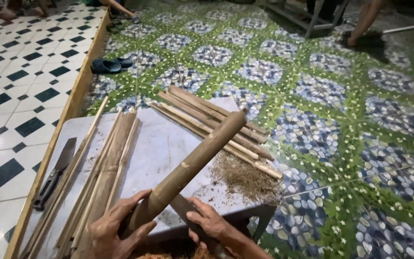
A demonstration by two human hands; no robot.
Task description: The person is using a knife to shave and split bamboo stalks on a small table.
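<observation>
The bamboo pole (195,158) is resting slanted over the grey table (164,139), its near end clamped in the left hand (116,228). The right hand (207,221), fingers curled, is pressing a dark blade (184,205) against it. Shaving seems underway; the next stroke is needing a steady grip.

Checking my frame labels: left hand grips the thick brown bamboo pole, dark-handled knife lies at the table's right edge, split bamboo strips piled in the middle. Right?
Not quite. The head view shows the dark-handled knife at the grey table's left edge, not right. The left hand does grip the thick brown bamboo pole, with split bamboo strips in the middle.
</observation>
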